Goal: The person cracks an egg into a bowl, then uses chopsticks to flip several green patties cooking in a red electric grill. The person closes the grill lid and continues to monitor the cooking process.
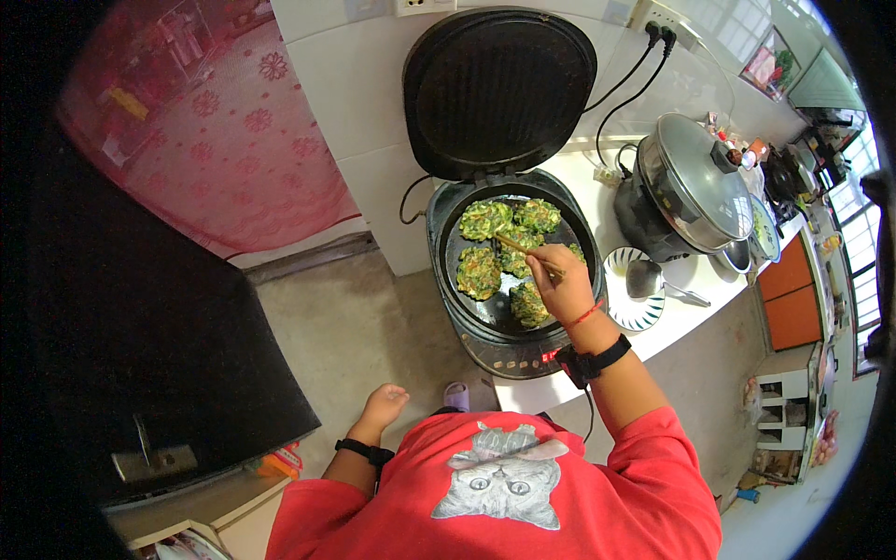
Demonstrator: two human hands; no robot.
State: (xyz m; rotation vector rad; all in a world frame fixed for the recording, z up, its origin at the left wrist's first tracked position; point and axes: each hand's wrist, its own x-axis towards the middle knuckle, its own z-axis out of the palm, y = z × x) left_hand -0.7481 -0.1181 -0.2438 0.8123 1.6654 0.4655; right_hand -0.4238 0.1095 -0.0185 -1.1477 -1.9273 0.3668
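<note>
My right hand [560, 280] grips a pair of wooden chopsticks [514, 243] over an open electric griddle [437, 262]. Their tips meet the lower edge of the upper-left vegetable patty [483, 219]. Several green patties with orange bits lie in the black pan, among them a browned patty [479, 273] at the left and another patty [528, 305] near the front. My hand partly hides one at the right. The griddle's ribbed lid [497, 91] stands raised against the wall. My left hand [385, 406] hangs beside my body, fingers loosely curled, with nothing visible in it.
Right of the griddle, a spatula [644, 278] rests on a striped-rim plate [619, 318]. Behind it stands a lidded steamer pot [700, 182]. Cords run to a wall socket strip [661, 21]. At the left are a dark cabinet-like surface [175, 315] and a pink lace curtain [245, 140].
</note>
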